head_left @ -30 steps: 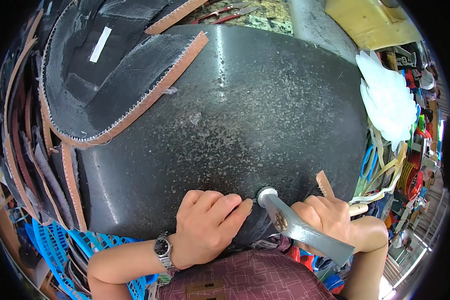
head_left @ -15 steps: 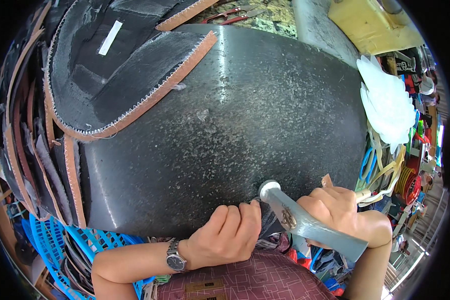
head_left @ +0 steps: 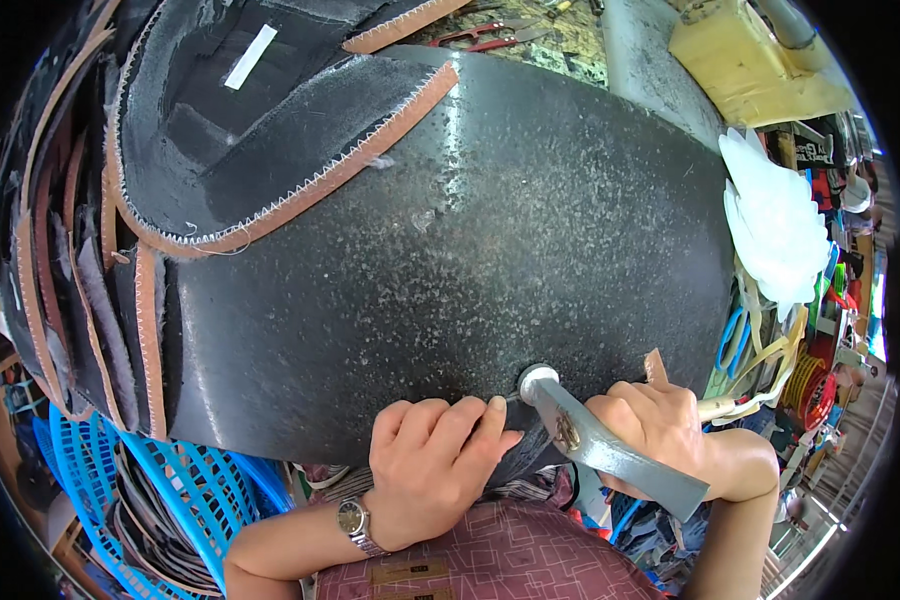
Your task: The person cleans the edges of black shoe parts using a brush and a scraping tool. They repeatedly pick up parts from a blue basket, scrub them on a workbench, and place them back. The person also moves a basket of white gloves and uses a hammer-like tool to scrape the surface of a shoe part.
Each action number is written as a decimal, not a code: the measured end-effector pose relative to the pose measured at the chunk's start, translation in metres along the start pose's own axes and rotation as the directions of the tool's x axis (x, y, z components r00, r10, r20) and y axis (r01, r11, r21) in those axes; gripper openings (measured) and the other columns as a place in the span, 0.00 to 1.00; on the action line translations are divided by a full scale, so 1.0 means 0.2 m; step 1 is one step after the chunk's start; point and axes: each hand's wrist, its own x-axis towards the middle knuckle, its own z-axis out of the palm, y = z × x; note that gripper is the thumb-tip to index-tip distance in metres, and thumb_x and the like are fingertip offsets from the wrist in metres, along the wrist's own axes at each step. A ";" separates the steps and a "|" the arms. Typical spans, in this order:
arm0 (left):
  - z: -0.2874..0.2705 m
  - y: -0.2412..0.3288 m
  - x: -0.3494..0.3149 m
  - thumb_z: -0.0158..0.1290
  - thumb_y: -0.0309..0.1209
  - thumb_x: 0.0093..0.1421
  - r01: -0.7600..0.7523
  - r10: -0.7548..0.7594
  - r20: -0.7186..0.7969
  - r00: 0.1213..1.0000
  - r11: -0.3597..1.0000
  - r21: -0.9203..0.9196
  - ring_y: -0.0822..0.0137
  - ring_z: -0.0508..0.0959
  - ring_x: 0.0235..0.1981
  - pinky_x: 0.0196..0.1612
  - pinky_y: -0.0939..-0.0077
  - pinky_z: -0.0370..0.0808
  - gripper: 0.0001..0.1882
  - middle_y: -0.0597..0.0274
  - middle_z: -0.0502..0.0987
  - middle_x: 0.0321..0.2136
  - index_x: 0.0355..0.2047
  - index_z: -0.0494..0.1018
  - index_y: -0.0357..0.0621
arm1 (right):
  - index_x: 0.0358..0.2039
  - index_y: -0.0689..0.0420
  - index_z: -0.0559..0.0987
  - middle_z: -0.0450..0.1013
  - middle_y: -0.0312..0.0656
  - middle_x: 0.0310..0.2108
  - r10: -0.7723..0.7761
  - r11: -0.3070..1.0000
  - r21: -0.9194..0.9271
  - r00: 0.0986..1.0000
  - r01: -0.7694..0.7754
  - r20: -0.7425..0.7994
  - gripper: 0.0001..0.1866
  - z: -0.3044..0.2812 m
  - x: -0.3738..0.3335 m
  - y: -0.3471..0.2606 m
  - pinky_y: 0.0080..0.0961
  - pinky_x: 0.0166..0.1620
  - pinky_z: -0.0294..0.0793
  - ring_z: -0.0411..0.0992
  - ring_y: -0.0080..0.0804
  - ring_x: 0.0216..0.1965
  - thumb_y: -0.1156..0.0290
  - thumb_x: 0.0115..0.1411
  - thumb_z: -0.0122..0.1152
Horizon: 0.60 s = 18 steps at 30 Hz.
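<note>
My right hand [head_left: 645, 430] is wrapped round the handle of a hammer [head_left: 610, 450], with its pale wooden end poking out beyond the fist. The hammer's round, shiny striking face rests at or just above the near edge of a dark, curved work surface [head_left: 370, 300]. Between my hands a dark piece of material [head_left: 526, 455] drops over that edge. My left hand [head_left: 435, 450], closed with thumb and forefinger at the piece's left side, lies close to the hammer head; its grip is partly hidden. A brown strip end [head_left: 654, 366] sticks up behind my right knuckles.
Black pieces with stitched brown edging [head_left: 300, 215] lie on the surface's far left, more stacked beside them. Red-handled snips [head_left: 480, 36] lie at the back. At right are white sheets [head_left: 775, 220] and a yellow container [head_left: 760, 60]. A blue basket [head_left: 185, 500] stands at lower left.
My left hand has shifted slightly left, its forefinger and thumb further apart. The hammer and right hand have moved a little left. The whole view has shifted slightly.
</note>
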 end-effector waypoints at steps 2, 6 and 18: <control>0.02 0.02 0.00 0.61 0.31 0.41 0.057 -0.058 -0.043 0.997 0.998 -0.038 0.68 0.69 0.27 0.31 0.71 0.61 0.18 0.68 0.72 0.29 0.35 0.75 0.45 | 0.29 0.58 0.67 0.59 0.35 0.15 0.039 0.999 -0.018 0.999 -0.039 -0.010 0.13 0.02 -0.01 -0.01 0.36 0.27 0.71 0.66 0.28 0.13 0.67 0.45 0.55; 0.05 0.01 -0.02 0.58 0.28 0.42 -0.012 0.008 -0.074 0.997 0.999 -0.044 0.69 0.69 0.26 0.31 0.72 0.61 0.15 0.68 0.73 0.29 0.34 0.75 0.45 | 0.29 0.58 0.68 0.59 0.36 0.14 0.050 0.999 -0.002 0.997 -0.050 -0.064 0.12 0.02 -0.01 -0.01 0.30 0.24 0.71 0.67 0.29 0.13 0.67 0.44 0.55; 0.03 0.09 0.01 0.47 0.30 0.49 -0.335 0.284 0.178 0.942 0.817 0.470 0.69 0.69 0.27 0.30 0.80 0.66 0.12 0.62 0.69 0.23 0.31 0.73 0.36 | 0.29 0.57 0.67 0.58 0.35 0.17 -0.151 0.984 -0.102 0.987 0.145 -0.060 0.15 -0.06 0.09 0.01 0.24 0.16 0.64 0.66 0.26 0.15 0.64 0.41 0.54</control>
